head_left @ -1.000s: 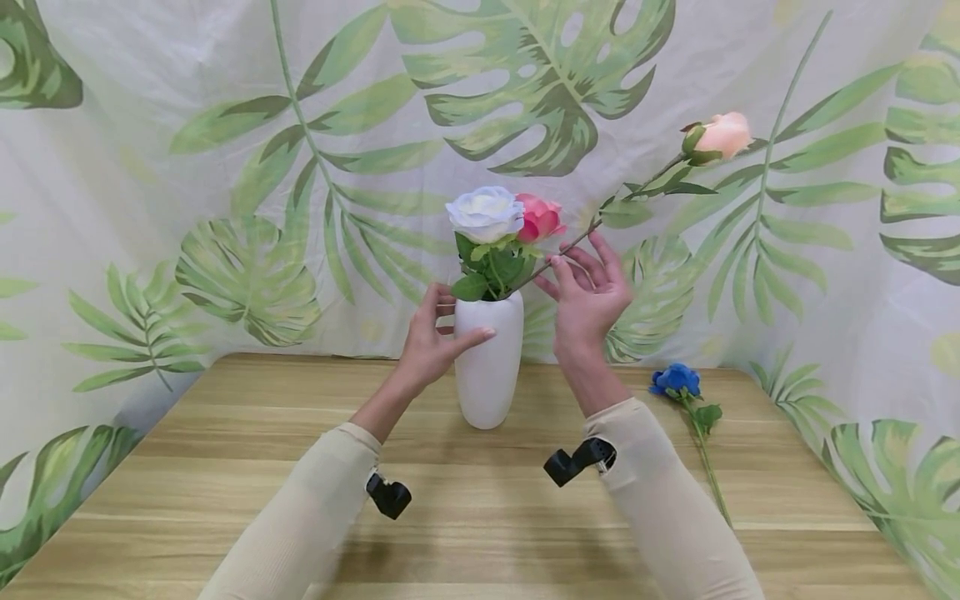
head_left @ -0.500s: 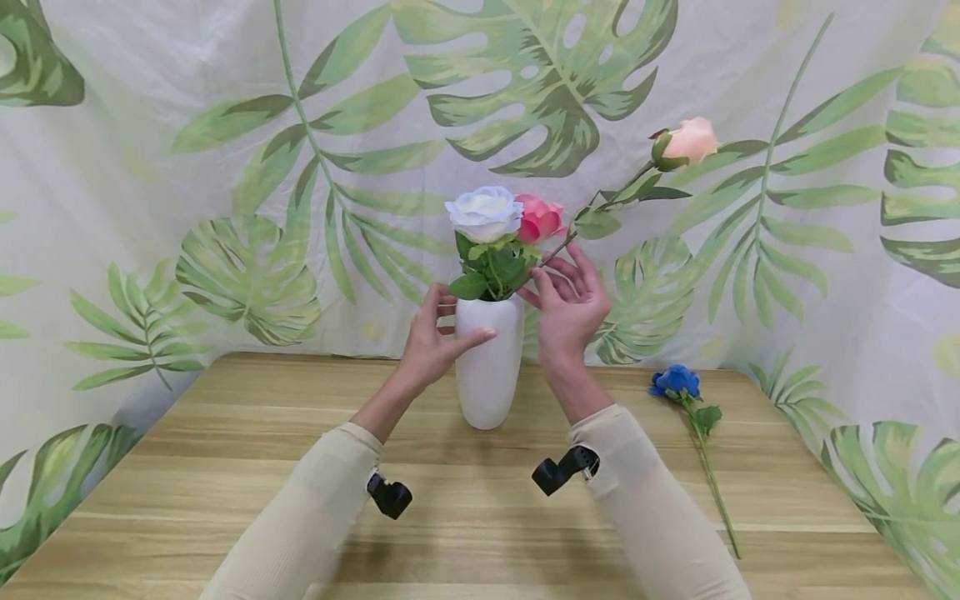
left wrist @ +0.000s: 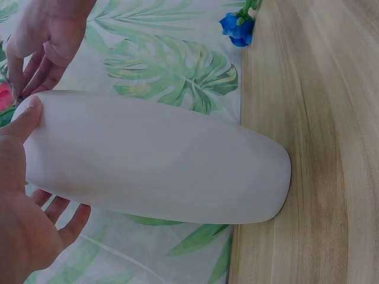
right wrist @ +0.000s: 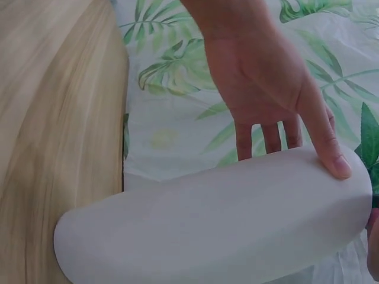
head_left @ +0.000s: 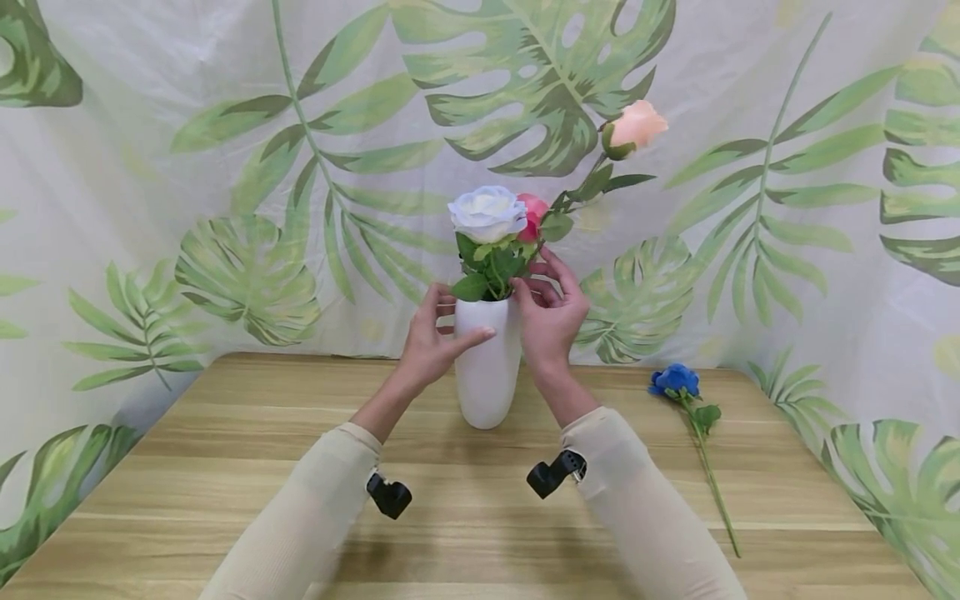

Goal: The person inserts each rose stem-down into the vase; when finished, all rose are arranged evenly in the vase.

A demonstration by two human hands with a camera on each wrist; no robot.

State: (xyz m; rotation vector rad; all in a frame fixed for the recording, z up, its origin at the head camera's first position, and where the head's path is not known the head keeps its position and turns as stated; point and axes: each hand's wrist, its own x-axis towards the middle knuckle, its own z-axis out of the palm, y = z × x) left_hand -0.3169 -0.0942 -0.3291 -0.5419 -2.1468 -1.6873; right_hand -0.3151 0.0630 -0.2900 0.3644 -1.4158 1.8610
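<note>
A tall white vase (head_left: 487, 371) stands upright on the table, holding a white rose (head_left: 486, 213) and a pink-red rose (head_left: 532, 215) partly behind it. My left hand (head_left: 429, 340) grips the vase near its rim, thumb across the front and fingers round the far side; the left wrist view shows this grip on the vase (left wrist: 160, 157) closely. At the rim's right side, my right hand (head_left: 553, 315) pinches the stem of a peach rose (head_left: 637, 127). That bloom leans up and right, above the others. Its lower stem is hidden by my fingers and the vase.
On the right of the wooden table (head_left: 300, 492) lies a blue rose (head_left: 675, 381), its stem pointing toward the front edge. A leaf-printed cloth (head_left: 360, 117) hangs behind the table.
My right hand has moved left and down to the vase's rim with the peach rose, whose bloom has swung left and stands steeper. My left hand has stayed on the vase.
</note>
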